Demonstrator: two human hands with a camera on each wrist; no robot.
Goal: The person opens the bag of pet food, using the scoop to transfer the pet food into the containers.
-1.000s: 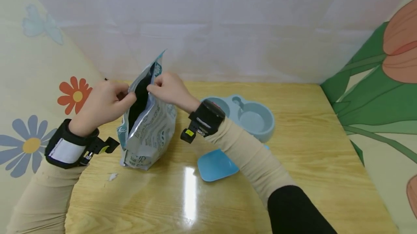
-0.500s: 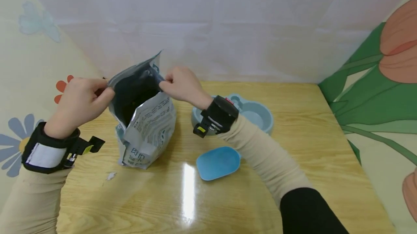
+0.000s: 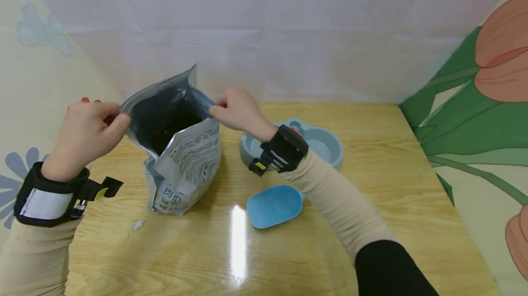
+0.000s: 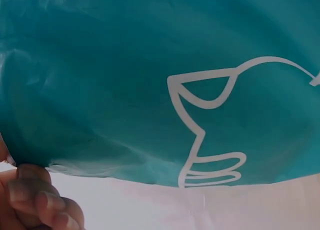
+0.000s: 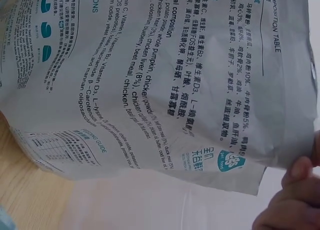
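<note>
A silver and teal pet food bag (image 3: 189,163) stands upright on the left part of the table, its mouth spread wide. Dark contents show dimly inside. My left hand (image 3: 88,133) pinches the left edge of the mouth. On the opposite edge, my right hand (image 3: 239,112) grips the rim between thumb and fingers. The left wrist view shows the teal face of the bag (image 4: 120,90) with a white line drawing, fingers at its lower left corner. Printed text covers the silver face of the bag (image 5: 125,90) in the right wrist view.
A blue scoop (image 3: 274,206) lies on the wooden table (image 3: 371,222) in front of the right forearm. Behind that forearm sits a blue-grey double pet bowl (image 3: 330,145), partly covered by the wrist. A white scrap (image 3: 138,225) lies front left. A white cloth backdrop (image 3: 288,35) rises behind.
Both hands have moved apart, the left one to the left and the right one to the right. The bag's mouth has widened from a narrow slit. The scoop has come into fuller view.
</note>
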